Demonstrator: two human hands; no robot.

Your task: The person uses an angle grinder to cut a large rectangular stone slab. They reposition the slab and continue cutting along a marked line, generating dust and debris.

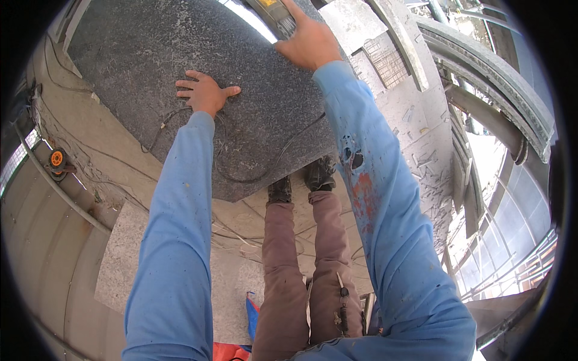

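Note:
A large dark grey stone slab (132, 66) with whitish dusty streaks spreads out in front of me. My left hand (206, 94) lies palm down on it, fingers and thumb spread. Farther off, near the slab's far right edge, my right hand (313, 45) is wrapped round a handheld power tool (271, 13) with a grey and yellow body. The picture's upper edge cuts off the tool, so its working end is hidden. A dark cord (238, 180) loops over the slab's near part.
My legs stand at the slab's near edge. Offcuts and chips (421, 162) litter the surface on the right, beside long curved pieces (481, 72). An orange-hubbed wheel (57, 158) and several cables lie at the left. A pale speckled panel (126, 259) rests lower left.

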